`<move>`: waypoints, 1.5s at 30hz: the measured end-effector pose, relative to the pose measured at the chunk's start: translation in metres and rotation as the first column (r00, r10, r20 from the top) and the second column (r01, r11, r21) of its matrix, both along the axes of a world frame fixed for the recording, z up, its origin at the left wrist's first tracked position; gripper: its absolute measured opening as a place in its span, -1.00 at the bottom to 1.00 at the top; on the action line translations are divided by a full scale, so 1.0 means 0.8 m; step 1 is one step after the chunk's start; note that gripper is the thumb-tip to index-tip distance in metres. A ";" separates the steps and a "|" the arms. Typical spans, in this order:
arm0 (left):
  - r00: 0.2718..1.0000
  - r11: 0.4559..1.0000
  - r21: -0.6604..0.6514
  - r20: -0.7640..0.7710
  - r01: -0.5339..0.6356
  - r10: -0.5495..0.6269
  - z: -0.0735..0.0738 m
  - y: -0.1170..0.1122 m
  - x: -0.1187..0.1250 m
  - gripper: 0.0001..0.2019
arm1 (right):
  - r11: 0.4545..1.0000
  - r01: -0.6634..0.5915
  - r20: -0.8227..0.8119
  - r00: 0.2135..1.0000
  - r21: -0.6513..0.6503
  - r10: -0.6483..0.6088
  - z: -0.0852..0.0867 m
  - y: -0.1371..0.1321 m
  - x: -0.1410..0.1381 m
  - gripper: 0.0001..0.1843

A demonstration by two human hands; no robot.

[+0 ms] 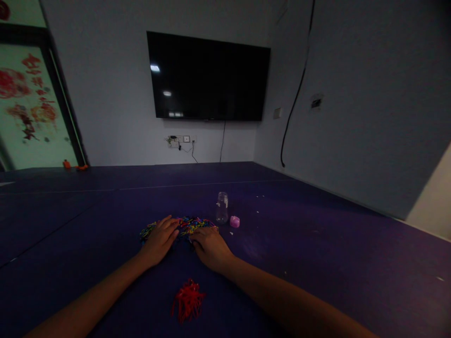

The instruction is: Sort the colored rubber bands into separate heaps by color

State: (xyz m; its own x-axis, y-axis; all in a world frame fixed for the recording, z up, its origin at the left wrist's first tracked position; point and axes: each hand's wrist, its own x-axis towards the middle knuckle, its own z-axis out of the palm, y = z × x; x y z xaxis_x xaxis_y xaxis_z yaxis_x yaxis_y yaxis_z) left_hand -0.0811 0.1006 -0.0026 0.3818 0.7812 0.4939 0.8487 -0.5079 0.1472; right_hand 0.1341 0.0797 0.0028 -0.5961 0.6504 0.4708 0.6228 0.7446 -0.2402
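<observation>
**Both hands on a heap of coloured bands**

A low heap of small multicoloured bands [188, 224] lies near the middle of the dark purple table [317, 263], well short of its far edge. The heap's long axis runs left to right, across the person's view.

The left hand [160, 239] lies palm down on the heap's left end, fingers loosely spread and closed around nothing. The right hand [210, 246] rests at the right end with its fingers bent into the heap's near side. Whether they pinch a band cannot be told.

Toward the near edge, between the forearms, is a separate bunch of red bands [188, 299], its strands pointing roughly toward the person. Just beyond the heap's right end stands a small clear bottle [221, 207], upright, with a pink cap [234, 221] beside it.
</observation>
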 end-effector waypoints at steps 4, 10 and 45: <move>0.992 0.992 0.017 -0.015 0.123 -0.122 -0.002 0.001 -0.002 -0.60 | 1.000 -0.011 0.008 1.000 0.006 0.011 0.002 0.000 0.000 -0.75; 0.986 0.986 -0.062 -0.047 0.155 -0.158 -0.004 0.010 -0.003 -0.60 | 1.000 0.004 0.025 1.000 0.018 -0.004 0.003 0.000 -0.001 -0.77; 0.992 0.977 -0.178 -0.017 0.121 -0.126 -0.012 0.021 -0.006 -0.56 | 1.000 0.000 0.035 0.999 -0.025 0.001 0.006 -0.001 -0.001 -0.73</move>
State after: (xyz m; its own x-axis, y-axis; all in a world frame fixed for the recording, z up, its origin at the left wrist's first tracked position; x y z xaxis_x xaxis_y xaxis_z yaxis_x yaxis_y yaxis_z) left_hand -0.0856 0.1176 -0.0119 0.4924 0.8009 0.3406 0.7861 -0.5773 0.2209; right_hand 0.1333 0.0787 0.0080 -0.6124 0.6616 0.4328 0.6310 0.7389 -0.2366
